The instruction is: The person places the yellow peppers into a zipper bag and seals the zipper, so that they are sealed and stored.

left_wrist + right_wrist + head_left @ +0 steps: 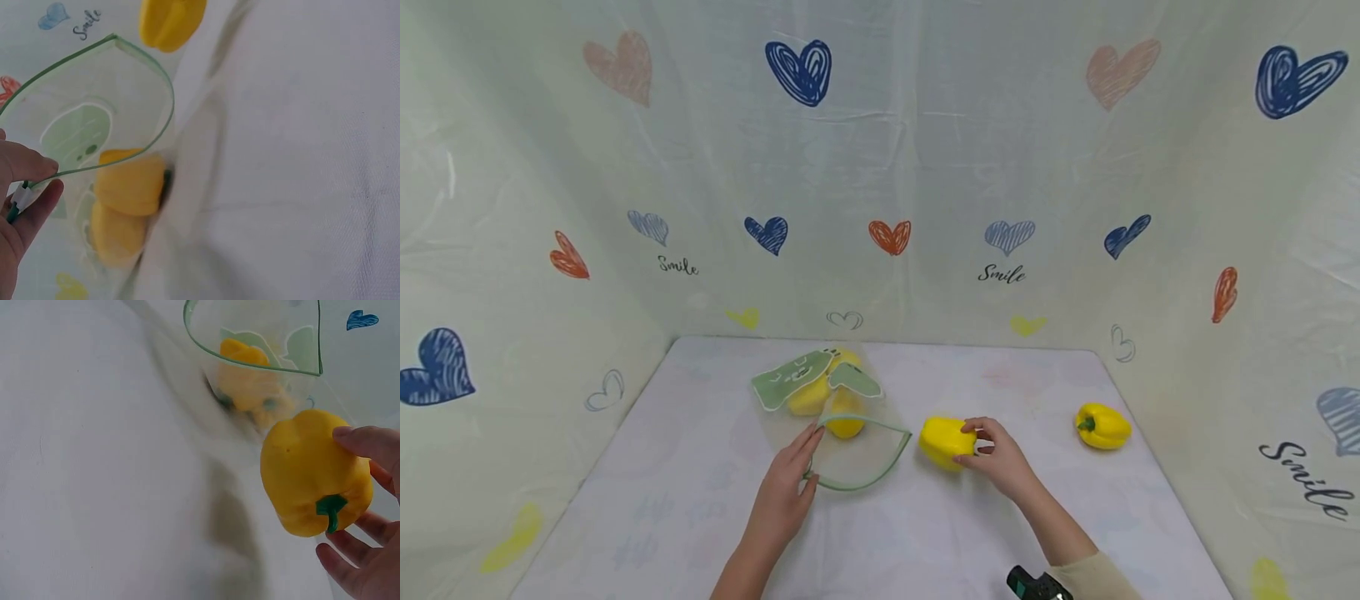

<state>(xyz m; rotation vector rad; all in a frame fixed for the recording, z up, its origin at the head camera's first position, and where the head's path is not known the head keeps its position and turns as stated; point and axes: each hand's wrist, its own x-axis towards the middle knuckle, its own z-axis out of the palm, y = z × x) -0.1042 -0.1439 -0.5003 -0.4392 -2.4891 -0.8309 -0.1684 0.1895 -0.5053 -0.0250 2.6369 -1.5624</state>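
Five yellow peppers [945, 442], one bag [856, 465]

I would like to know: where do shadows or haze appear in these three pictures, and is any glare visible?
Right wrist view: a soft shadow on the white cloth, the held pepper clear, the bagged peppers hazy; left wrist view: dim light, soft shadows beside the bag; head view: fairly even light, a small bright streak at left on the backdrop.

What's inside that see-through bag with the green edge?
The bag holds yellow peppers, seemingly three. Its green printed patches cover parts of them, so their full outlines and anything behind those patches can't be seen.
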